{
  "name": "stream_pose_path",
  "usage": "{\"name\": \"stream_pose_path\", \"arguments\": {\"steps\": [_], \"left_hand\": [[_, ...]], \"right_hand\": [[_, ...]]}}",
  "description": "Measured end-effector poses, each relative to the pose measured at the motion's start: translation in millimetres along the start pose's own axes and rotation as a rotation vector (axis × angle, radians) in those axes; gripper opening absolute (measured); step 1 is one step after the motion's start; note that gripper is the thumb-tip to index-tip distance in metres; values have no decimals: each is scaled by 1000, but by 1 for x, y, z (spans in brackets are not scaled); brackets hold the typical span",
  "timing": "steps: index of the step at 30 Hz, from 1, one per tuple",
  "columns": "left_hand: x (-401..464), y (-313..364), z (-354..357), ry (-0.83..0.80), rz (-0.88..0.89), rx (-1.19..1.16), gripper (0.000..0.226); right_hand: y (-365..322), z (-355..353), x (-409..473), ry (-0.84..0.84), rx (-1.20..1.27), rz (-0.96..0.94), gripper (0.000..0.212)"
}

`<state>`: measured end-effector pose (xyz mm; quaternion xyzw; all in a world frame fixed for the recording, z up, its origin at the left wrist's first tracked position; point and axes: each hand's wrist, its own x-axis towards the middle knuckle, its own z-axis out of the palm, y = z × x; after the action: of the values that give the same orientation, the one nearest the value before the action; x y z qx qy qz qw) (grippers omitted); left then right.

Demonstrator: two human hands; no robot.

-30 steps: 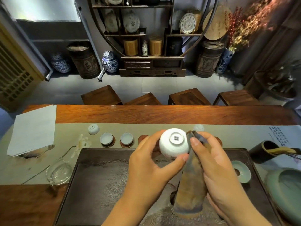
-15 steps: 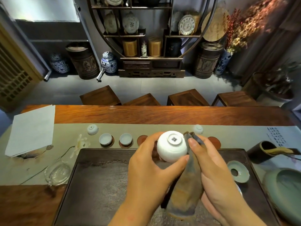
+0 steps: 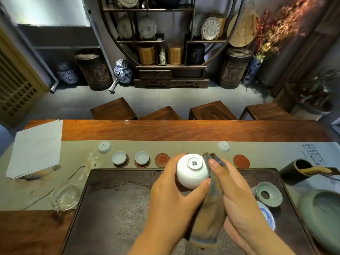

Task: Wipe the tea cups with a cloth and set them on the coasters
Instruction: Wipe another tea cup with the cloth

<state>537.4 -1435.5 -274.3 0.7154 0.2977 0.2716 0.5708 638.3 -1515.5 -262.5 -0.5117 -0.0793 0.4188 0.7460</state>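
A long wooden table (image 3: 184,130) spans the middle of the frame, with a dark tea tray (image 3: 114,208) in the lower half. Above the tray's top edge, the left hand (image 3: 176,205) curls round a white tea cup (image 3: 192,171), foot toward the camera, mouth facing away. The right hand (image 3: 239,196) pinches a brown cloth (image 3: 209,214) against the cup's right side. Two cups already sit on coasters at centre left. The nearest bare red coaster (image 3: 162,160) lies just up-left of the held cup, closer to the left hand; another (image 3: 241,161) sits up-right.
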Motion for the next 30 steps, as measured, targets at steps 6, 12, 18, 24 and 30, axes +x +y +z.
{"name": "stream_pose_path", "arguments": {"steps": [6,12,18,24,30], "left_hand": [[15,-2,-22,-279,15,34,57],[16,0,-11,-145,146,183,48],[15,-5,-15,-143,18,-6,53],[24,-1,-27,-231,99,52,46],[5,-3,0,63,207,181,50]], "right_hand": [[-16,-14,11,-71,134,199,50],[-4,-8,7,-13,-9,56,48],[-10,-7,6,1,109,154,53],[-12,-14,9,-66,170,253,60],[3,-3,1,76,70,-17,50]]}}
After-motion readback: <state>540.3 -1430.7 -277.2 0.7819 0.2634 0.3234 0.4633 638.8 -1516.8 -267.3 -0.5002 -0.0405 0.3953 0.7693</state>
